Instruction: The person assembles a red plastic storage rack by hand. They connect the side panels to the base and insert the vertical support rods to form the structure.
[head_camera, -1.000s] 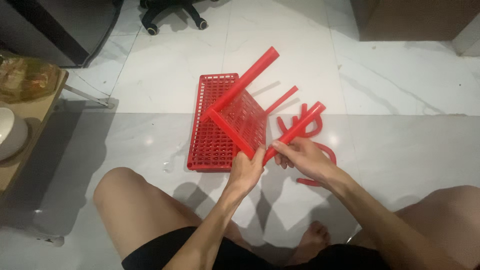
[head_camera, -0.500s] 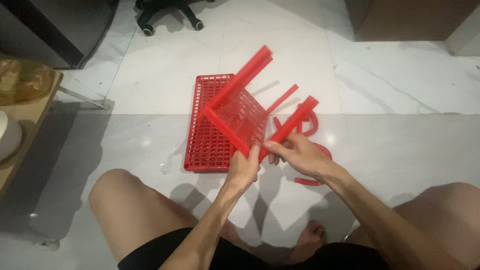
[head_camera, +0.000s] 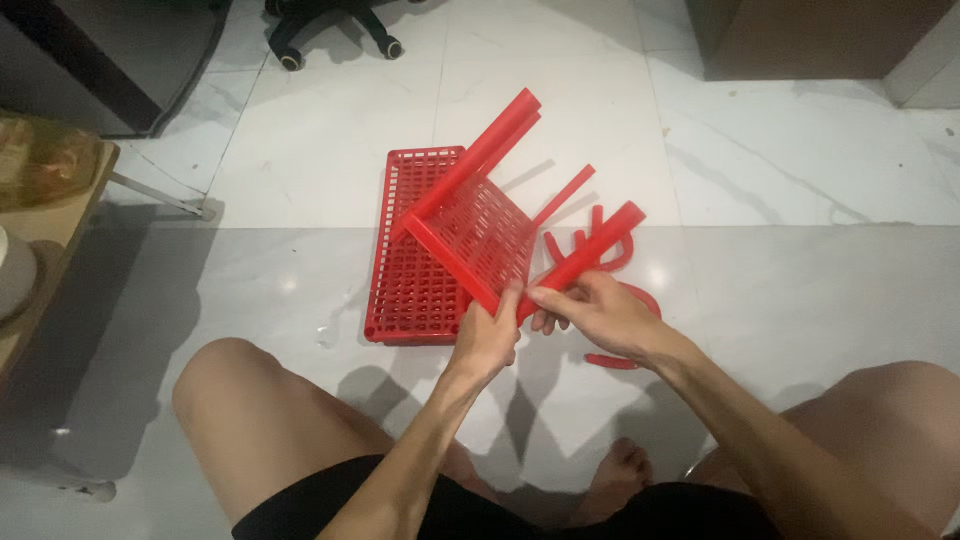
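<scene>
Flat shelf panel (head_camera: 412, 260): lay on the marble floor (head_camera: 800, 180), bare of tubes.
Tilted shelf panel (head_camera: 485, 235): was raised above the flat one; a long tube (head_camera: 478, 160) and a short tube (head_camera: 562, 195) were already seated at its far corners.
Left hand (head_camera: 490, 335): was clenched on the near corner of the tilted panel.
Right hand (head_camera: 590, 310): grasped a third tube (head_camera: 590, 252) at that same corner; seating not confirmed.
Curved pieces (head_camera: 630, 300): lay loose on the floor behind the right hand, unfitted.
Progress: judged partial; one panel and the curved pieces remained.
Change from earlier frame: the third tube sat slightly further right; both grips were unchanged.
</scene>
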